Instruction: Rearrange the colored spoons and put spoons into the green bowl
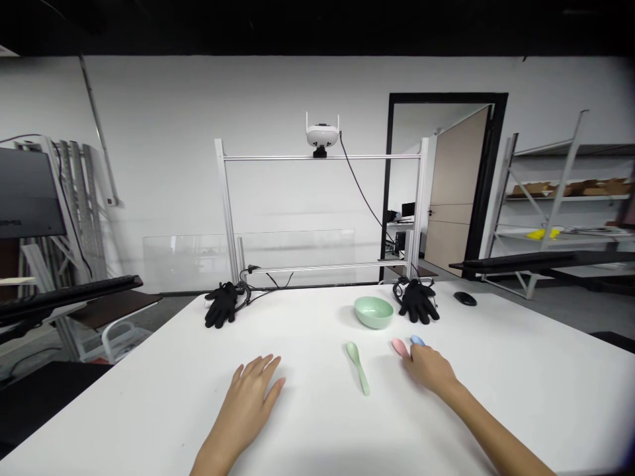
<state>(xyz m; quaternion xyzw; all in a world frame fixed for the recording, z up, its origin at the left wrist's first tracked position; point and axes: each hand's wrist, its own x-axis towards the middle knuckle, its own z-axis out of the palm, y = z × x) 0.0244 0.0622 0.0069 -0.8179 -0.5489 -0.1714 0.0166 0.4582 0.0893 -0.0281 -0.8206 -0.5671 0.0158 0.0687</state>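
My left hand (248,400) is open over the white table (307,436), its fingers spread and holding nothing. To the right, my right hand (432,369) is closed, with its fingertips at the neck of a pink spoon (399,346). The bowl of a blue spoon (417,340) shows just beyond the knuckles; my hand hides both handles. A light green spoon (358,367) lies between my hands, bowl end away from me. Farther back stands a light green bowl (374,313), apart from both hands.
Black gloves lie at the back, one on the left (222,305) and one on the right (417,302), with cables beside them. A black mouse (465,299) sits at the right edge. Behind rises a metal frame (317,158) carrying a white camera-like device (322,135).
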